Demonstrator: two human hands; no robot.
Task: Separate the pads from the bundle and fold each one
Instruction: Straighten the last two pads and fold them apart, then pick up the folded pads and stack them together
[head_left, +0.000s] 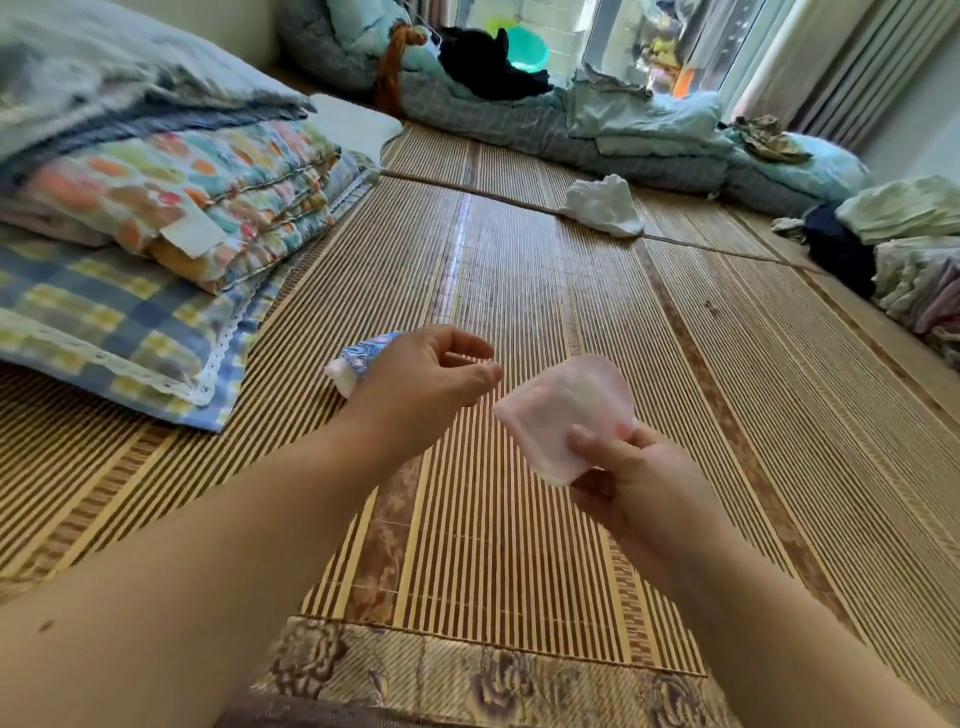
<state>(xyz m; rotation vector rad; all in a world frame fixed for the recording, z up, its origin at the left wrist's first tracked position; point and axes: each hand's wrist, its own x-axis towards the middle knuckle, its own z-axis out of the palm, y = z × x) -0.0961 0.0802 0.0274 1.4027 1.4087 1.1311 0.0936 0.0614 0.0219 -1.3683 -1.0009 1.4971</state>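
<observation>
Two hands above the bamboo mat (519, 260): right hand (631, 467) fingers pinch the near corner of the pink folded square (563, 410), its other edges free in air; left hand (421, 384) fingers slack, holding nothing, just left of it; blue patterned packet (363, 353) behind them, checked pillow (119, 322) farther left, open mat ahead to the crumpled white cloth (605, 205).

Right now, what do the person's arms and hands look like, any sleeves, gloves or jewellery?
The left hand and right hand are bare: no gloves, rings or watch that I can see. The left arm and right arm are bare too, with no sleeve showing as far as the picture's edge.
</observation>
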